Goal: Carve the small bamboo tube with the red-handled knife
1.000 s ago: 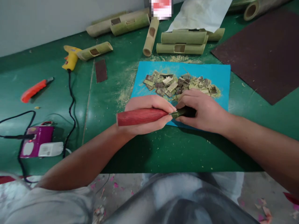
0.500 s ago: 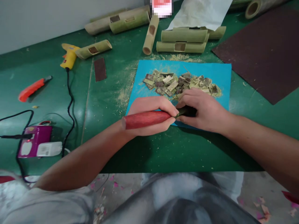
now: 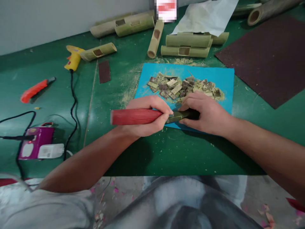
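A person's left hand [image 3: 145, 117] grips a red-handled carving tool [image 3: 133, 116], its tip against a small green bamboo piece [image 3: 175, 116] pinched in the right hand [image 3: 202, 111]. Both hands meet over the near edge of a blue mat [image 3: 221, 81] on the green table [image 3: 166, 152].

Both forearms reach forward and angle inward, bare to the elbow. The left hand [image 3: 145, 119] is curled into a closed fist, knuckles up. The right hand [image 3: 206, 113] lies palm down, fingers [image 3: 188, 103] bent and pinched together beside the left.
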Demonstrator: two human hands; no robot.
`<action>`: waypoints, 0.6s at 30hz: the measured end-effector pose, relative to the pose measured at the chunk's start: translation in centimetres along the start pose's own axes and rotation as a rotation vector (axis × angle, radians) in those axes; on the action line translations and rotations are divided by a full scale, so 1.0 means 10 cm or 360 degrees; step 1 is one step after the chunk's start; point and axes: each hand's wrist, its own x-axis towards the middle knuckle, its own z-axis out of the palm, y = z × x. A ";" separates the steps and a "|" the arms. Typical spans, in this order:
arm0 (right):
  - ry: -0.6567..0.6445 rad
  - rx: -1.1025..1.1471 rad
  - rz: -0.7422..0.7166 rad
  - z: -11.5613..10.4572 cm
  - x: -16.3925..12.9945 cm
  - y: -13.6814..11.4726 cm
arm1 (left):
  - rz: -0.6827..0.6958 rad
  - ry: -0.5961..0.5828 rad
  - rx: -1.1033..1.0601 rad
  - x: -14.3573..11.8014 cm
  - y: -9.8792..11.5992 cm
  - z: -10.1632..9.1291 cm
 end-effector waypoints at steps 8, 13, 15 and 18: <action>-0.0024 0.0003 0.0019 -0.01 0.01 -0.01 | 0.0131 -0.0359 -0.0065 0.07 -0.03 -0.05; 0.0003 0.0035 0.0032 -0.01 0.01 -0.02 | 0.0137 -0.0331 -0.0012 0.06 -0.03 -0.02; 0.0008 0.0043 0.0020 -0.01 0.01 -0.01 | 0.0137 -0.0317 0.0004 0.06 -0.02 -0.02; -0.0003 0.0041 -0.0001 -0.01 0.01 -0.01 | 0.0135 -0.0326 0.0046 0.07 0.00 -0.01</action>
